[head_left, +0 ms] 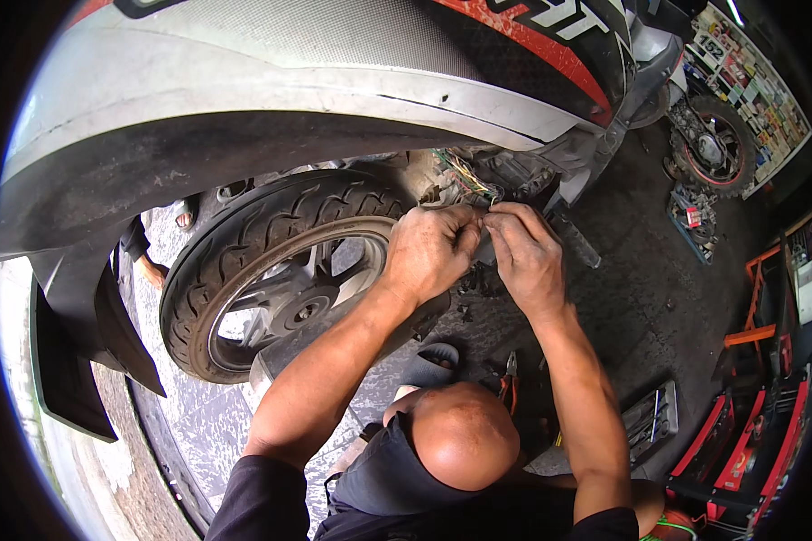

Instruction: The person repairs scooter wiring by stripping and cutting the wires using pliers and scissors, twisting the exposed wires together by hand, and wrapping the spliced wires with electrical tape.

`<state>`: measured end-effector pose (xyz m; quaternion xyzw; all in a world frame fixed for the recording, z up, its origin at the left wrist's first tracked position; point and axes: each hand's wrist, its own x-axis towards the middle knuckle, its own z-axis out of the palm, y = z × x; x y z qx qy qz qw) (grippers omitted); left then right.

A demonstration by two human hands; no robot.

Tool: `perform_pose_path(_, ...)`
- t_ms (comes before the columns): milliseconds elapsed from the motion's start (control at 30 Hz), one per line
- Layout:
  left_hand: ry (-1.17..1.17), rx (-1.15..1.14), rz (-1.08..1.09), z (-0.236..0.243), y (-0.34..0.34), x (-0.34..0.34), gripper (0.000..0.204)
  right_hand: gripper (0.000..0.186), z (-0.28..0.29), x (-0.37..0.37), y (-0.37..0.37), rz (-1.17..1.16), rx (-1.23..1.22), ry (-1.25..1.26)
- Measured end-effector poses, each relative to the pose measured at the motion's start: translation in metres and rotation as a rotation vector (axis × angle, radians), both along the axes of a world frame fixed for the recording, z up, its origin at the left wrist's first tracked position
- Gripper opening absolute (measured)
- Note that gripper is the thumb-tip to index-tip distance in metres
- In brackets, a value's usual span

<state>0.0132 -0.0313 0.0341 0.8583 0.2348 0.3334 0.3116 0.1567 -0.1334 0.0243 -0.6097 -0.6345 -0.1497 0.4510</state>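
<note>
Below lettered panel (406, 54), left hand (430, 248), right hand (527, 257) near wires (465, 174); can't discern grip.

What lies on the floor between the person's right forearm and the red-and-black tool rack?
In the head view, an open tray with a metal rod in it lies between the right forearm and the tool rack.

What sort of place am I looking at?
Probably a motorbike repair shop: a scooter with exposed wires, a pair of orange-handled pliers, and another wheel at the upper right.
</note>
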Motion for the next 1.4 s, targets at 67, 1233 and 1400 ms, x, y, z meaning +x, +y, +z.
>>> perform_pose_path(67,-0.016,-0.012,-0.011,-0.003,0.0,0.0,0.014,0.013,-0.001,-0.005,0.0,-0.02,-0.002,0.086)
perform_pose_path(1233,-0.072,-0.256,-0.18,-0.012,0.01,-0.004,0.023,0.017,-0.04,-0.048,0.016,-0.336,0.137,0.508)
perform_pose_path(1400,-0.132,-0.2,-0.101,-0.018,0.001,-0.007,0.016,0.016,-0.042,-0.054,0.026,-0.249,0.105,1.063)
